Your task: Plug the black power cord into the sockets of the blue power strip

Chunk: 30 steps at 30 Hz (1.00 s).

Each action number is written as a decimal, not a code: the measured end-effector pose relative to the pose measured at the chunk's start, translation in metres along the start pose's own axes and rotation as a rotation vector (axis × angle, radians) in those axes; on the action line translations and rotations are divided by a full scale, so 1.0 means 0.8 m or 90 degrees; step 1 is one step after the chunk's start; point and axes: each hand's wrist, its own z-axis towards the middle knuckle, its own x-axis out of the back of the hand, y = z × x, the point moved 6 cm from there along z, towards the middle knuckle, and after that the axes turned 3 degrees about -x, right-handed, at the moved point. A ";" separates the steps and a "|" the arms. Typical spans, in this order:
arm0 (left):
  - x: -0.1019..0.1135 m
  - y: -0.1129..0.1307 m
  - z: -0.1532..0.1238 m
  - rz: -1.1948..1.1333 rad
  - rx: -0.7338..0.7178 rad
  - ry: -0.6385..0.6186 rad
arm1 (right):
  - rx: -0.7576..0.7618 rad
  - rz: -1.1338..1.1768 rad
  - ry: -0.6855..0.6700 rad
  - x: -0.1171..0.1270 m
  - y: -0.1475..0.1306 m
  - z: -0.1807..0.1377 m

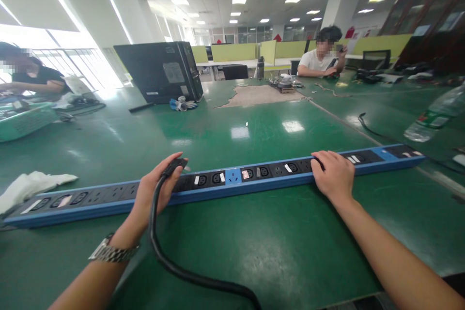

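Observation:
A long blue power strip (pixel 232 178) with black sockets lies across the green table (pixel 254 242) in front of me. My left hand (pixel 154 191) grips a black plug (pixel 174 165) at a socket left of the strip's middle; its thick black cable (pixel 170 264) loops down toward me. A metal watch sits on that wrist. My right hand (pixel 332 174) rests flat on the strip right of the middle, fingers curled over its far edge.
A black computer case (pixel 160 71) stands at the back left, a white cloth (pixel 29 186) lies at the left, and a plastic bottle (pixel 436 116) lies at the right. One person sits at the far left, another at the far end of the table. A green basket (pixel 22 121) is at left.

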 end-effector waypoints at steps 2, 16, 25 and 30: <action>0.002 -0.026 -0.009 0.036 -0.001 -0.069 | 0.000 -0.002 0.000 0.000 0.000 0.000; 0.013 -0.008 -0.009 -0.023 -0.099 -0.238 | -0.003 0.018 -0.012 -0.001 0.002 0.001; 0.005 0.002 -0.013 0.000 -0.106 -0.159 | -0.004 0.018 -0.015 0.000 0.001 0.001; -0.025 0.057 -0.005 -0.016 -0.140 -0.089 | -0.003 0.014 -0.010 0.000 0.001 0.000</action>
